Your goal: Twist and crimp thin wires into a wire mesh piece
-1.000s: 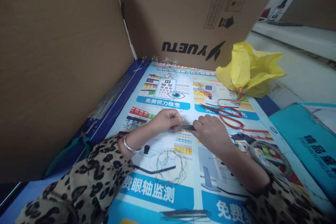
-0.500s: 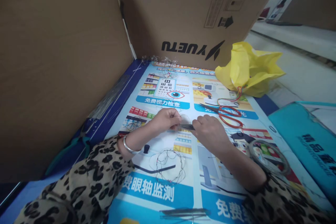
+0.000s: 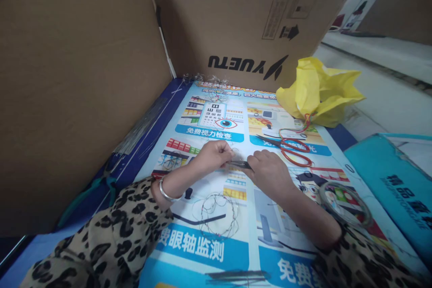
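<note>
Above the printed poster (image 3: 236,234), my left hand (image 3: 213,156) is closed in a pinch on a thin wire, its fine loop faintly visible above the fingertips. My right hand (image 3: 270,174) wraps around a tool whose dark slim jaws (image 3: 240,164) look like pliers; the handles are hidden in the palm. The jaw tips reach the left fingertips, and whether they grip the wire I cannot make out. Below the hands lies a ring of twisted thin wire (image 3: 220,194) with small reddish specks. Red-handled scissors (image 3: 294,146) rest beyond my right hand.
Cardboard panels (image 3: 216,18) wall the left and back. Green-handled pliers (image 3: 110,184) and straight wires (image 3: 138,130) lie at left. On the right are a yellow bag (image 3: 310,92), a wire coil (image 3: 366,216) and a teal box (image 3: 381,175). Dark wires (image 3: 238,275) lie in front.
The tool's jaws are tilted slightly differently, and my right hand sits a touch lower. Both hands keep their grips; the whole view has shifted slightly.
</note>
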The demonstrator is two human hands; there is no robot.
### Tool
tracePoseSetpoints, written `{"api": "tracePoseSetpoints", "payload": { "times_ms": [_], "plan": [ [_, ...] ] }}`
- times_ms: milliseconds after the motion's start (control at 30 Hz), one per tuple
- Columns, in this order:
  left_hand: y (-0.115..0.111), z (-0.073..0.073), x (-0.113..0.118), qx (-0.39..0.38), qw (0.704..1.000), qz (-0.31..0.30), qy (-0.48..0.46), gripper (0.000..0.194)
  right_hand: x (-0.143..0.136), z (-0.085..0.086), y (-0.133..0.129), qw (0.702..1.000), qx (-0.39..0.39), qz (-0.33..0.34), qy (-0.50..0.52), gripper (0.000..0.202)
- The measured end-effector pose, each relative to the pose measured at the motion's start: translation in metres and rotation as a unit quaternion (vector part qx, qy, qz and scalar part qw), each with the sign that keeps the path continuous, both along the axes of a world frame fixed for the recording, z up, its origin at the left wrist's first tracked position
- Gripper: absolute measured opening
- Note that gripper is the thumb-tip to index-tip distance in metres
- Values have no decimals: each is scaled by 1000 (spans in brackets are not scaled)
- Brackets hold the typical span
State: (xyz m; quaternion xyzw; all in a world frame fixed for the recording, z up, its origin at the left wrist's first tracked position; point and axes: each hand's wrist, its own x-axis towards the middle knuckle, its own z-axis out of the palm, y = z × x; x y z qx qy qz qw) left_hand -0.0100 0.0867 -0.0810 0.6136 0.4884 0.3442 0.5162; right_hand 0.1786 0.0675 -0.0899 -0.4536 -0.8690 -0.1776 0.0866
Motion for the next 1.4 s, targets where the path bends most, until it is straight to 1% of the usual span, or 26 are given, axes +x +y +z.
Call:
{"api": "tracePoseSetpoints", "payload": {
  "times_ms": [67, 167, 433, 600, 833, 1000, 1200, 1400],
  "plan": [
    [-1, 0, 0, 22, 999, 3, 23, 16, 0, 1, 0, 1000, -6, -3, -4, 25],
    [-2, 1, 0, 46, 998, 14, 52, 16, 0, 5, -1, 1000, 0, -7, -15, 20],
    [-3, 0, 3, 59, 993, 50, 90, 17, -2, 12, -5, 999, 20, -21, -39, 9],
    [-2, -3, 2, 46, 995, 45, 76, 17, -2, 11, -3, 999, 14, -16, -43, 7],
    [-3, 2, 5, -1, 998, 63, 17, 16, -2, 8, -2, 999, 0, -19, -40, 7],
    [-4, 0, 5, 4, 998, 66, 4, 16, -2, 7, -2, 999, -3, -20, -37, 7],
    [-3, -2, 4, 22, 997, 68, 18, 16, -1, 5, 0, 999, 5, -15, -37, 8],
    [-3, -1, 5, 15, 998, 67, 13, 17, 0, 4, -1, 999, 21, -7, -36, 11]
  ]
}}
